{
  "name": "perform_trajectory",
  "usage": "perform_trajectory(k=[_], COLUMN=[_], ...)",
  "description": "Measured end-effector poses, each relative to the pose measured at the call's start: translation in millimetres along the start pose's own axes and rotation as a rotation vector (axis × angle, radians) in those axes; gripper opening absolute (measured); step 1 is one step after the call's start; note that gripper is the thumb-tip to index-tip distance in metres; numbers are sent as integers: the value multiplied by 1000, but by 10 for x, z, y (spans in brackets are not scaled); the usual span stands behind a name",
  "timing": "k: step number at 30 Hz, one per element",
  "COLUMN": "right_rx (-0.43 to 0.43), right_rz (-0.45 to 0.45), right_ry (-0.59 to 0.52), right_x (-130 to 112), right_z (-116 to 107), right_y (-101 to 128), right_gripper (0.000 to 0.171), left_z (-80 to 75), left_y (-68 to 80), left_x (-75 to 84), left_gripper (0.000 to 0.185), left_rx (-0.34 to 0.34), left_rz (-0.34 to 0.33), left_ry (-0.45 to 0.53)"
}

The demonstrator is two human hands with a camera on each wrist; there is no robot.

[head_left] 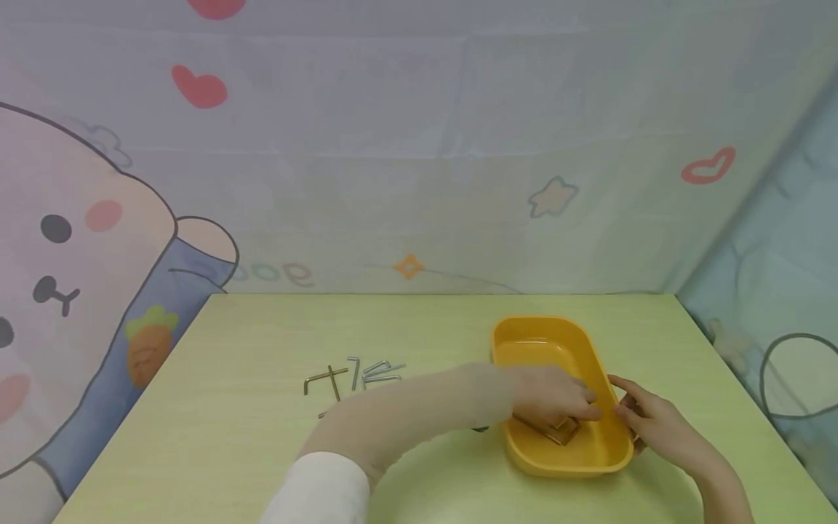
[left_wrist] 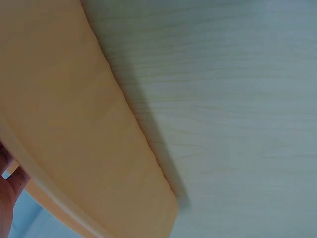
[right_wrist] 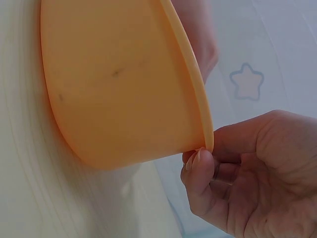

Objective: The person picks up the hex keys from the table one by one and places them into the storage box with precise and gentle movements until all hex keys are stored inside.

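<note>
On the table's (head_left: 216,451) right, one yellow tray (head_left: 569,467); my right hand (head_left: 664,429) pinches its rim, presumably steadying it while my left hand (head_left: 553,393) reaches inside, over brown metal (head_left: 564,431); whether those partly hidden fingers grip, I can't tell. Farther left: two brass-coloured bent rods (head_left: 319,378), at least three silver rods (head_left: 356,372).

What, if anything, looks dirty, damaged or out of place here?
Dark marks spot the outside of the yellow tub, odd on an otherwise plain wall; whether dirt or scuffs, I can't tell. L-shaped metal rods lie scattered on the table, two brass-coloured ones crossing, which looks untidy.
</note>
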State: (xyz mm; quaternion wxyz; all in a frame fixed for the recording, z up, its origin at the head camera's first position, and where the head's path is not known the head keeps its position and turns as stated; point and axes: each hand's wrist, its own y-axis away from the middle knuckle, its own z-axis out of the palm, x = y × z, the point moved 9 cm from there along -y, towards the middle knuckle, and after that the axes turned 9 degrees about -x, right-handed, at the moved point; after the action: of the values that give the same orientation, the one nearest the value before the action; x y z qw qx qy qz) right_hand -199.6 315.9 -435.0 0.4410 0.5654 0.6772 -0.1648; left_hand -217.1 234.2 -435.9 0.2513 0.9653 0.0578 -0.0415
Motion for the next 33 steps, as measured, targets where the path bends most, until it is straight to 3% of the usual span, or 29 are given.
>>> perform_trajectory(k=[7, 14, 33], right_rx=[1, 0, -3], right_rz=[0, -5, 2], right_ry=[1, -11, -19], right_x=[5, -1, 4], right_z=[3, -2, 2], right_y=[-3, -8, -6], right_gripper=[52, 53, 52], left_z=[72, 72, 87], left_y=[-148, -229, -230], left_x=[-12, -12, -12], left_gripper=[37, 37, 36], left_rx=[-56, -65, -38], left_rz=[-32, -26, -16], left_ry=[-52, -111, -93])
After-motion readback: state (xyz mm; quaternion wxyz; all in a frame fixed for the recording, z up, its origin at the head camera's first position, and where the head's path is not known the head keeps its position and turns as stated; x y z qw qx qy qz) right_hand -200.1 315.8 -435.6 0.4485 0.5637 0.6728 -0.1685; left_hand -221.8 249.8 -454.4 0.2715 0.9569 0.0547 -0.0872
